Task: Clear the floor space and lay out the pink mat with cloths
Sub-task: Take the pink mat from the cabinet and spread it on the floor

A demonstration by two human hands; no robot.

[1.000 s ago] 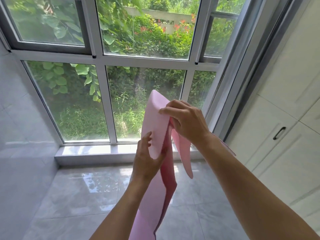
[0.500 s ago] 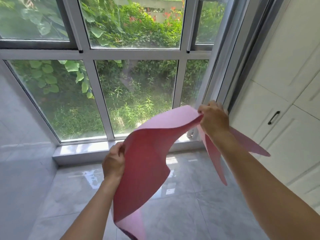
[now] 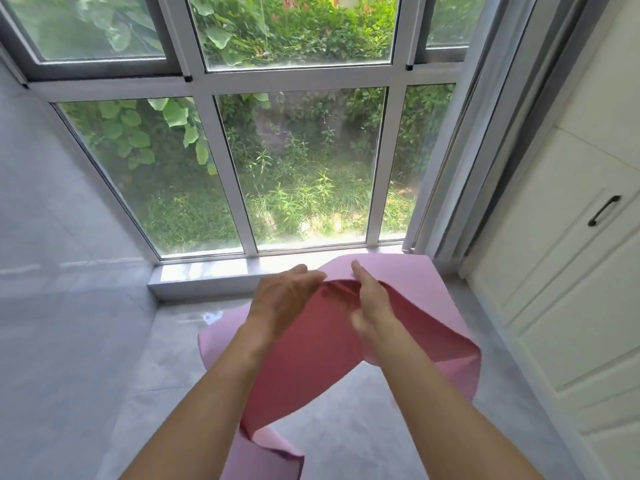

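The pink mat (image 3: 311, 368) billows in the air over the grey tiled floor (image 3: 166, 368), curled so that its darker pink side faces me. Its far end arches up near the window sill, and its near end folds over at the bottom of the view. My left hand (image 3: 280, 301) hovers just above the mat's middle with fingers stretched out flat. My right hand (image 3: 372, 306) is beside it, blurred, with fingers straight and thumb up. Neither hand grips the mat. No cloths are in view.
A large window (image 3: 304, 168) with a low white sill (image 3: 207, 271) closes the far side. White cabinet doors with a dark handle (image 3: 602, 211) line the right. A grey tiled wall (image 3: 52, 237) stands on the left.
Both hands held the mat's top edge spread apart at chest height. Now they have come together lower down and let go, and the mat is dropping toward the floor.
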